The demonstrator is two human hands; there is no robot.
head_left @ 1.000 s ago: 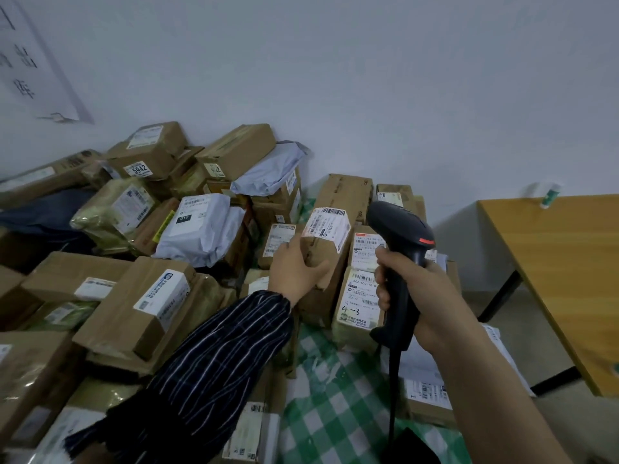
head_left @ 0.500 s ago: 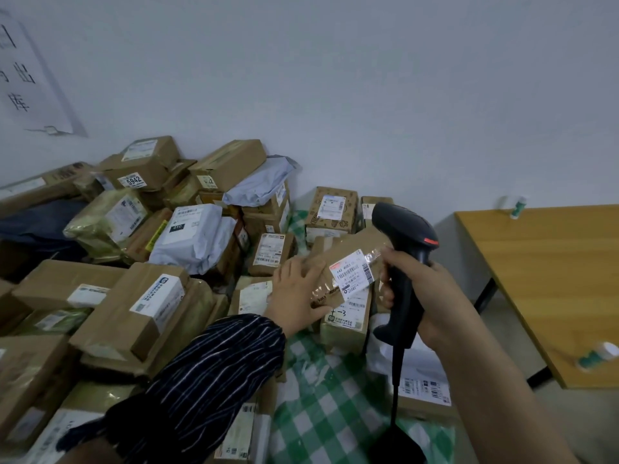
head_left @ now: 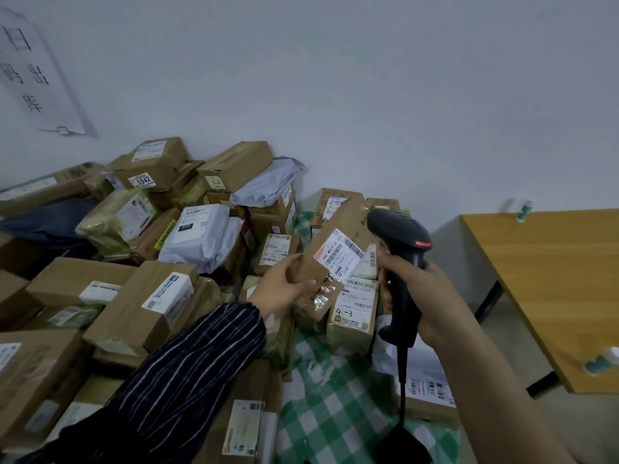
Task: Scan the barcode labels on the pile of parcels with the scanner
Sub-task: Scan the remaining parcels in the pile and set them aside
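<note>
My left hand (head_left: pixel 284 288) grips a long brown cardboard parcel (head_left: pixel 348 226) by its lower end and holds it tilted above the pile. Its white barcode label (head_left: pixel 338 256) faces me. My right hand (head_left: pixel 415 296) grips the handle of the black scanner (head_left: pixel 398 236), whose head with a red mark sits just right of the label. The scanner's black cable (head_left: pixel 402 396) hangs down. A pile of parcels (head_left: pixel 150 296) fills the left and centre, brown boxes and white bags with labels.
A wooden table (head_left: pixel 552 279) stands at the right with small white-and-green bottles (head_left: pixel 522 209) on it. A green checked cloth (head_left: pixel 335 396) lies under the parcels. A box marked "4-3" (head_left: pixel 351 313) sits below the held parcel. A paper sign (head_left: pixel 33 78) hangs on the wall.
My left hand took hold of the long brown parcel, lifted it off the pile and tilted it, label toward me. The scanner stayed beside it as the view tilted up.
</note>
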